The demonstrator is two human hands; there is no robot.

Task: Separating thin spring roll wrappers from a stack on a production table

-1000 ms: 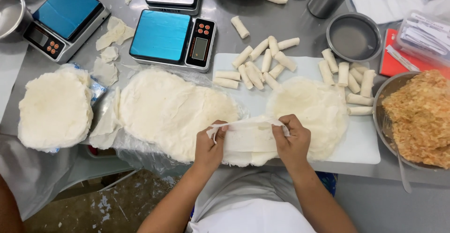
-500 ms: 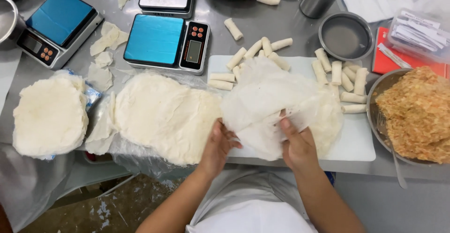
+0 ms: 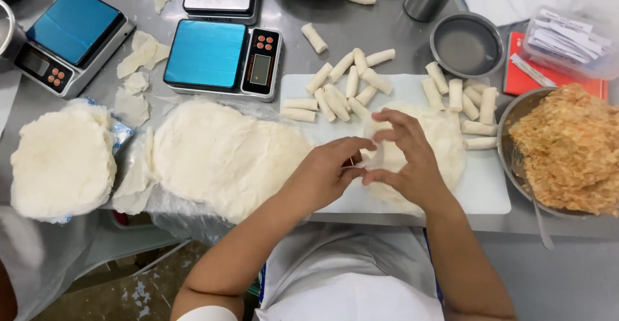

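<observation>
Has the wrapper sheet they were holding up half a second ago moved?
Yes. The wrapper sheet has come down flat onto the white cutting board, with both hands now resting on it.

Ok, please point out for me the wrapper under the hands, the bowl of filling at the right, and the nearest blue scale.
wrapper (image 3: 445,141), head view, bare right part of the sheet.
bowl of filling (image 3: 507,118), head view, left metal rim.
blue scale (image 3: 205,53), head view, middle of the blue platform.
</observation>
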